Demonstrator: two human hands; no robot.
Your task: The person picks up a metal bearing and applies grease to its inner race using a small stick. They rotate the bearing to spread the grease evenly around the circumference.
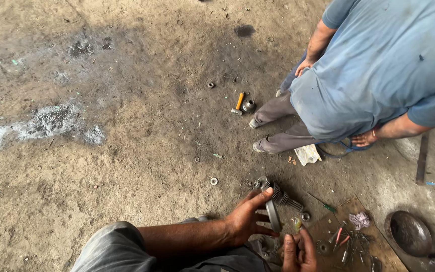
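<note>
My left hand [246, 220] reaches in from the lower left and grips a grey metal disc [274, 215] on edge, thumb and fingers around its rim. The disc stands at the near end of a toothed gear shaft [279, 193] lying on the dirt floor. My right hand [298, 252] is just below and right of the disc, fingers curled, with a small yellowish piece [298, 224] at its fingertips. My knee in grey cloth [112, 249] fills the lower left.
Another person in a blue shirt [378, 65] squats at the upper right, one hand [364, 138] on the floor. An orange-handled hammer [238, 103] and a metal socket [249, 106] lie near their feet. A washer [214, 181], a green-handled screwdriver [323, 203], a board of small tools [351, 242] and a metal bowl [410, 232] are nearby.
</note>
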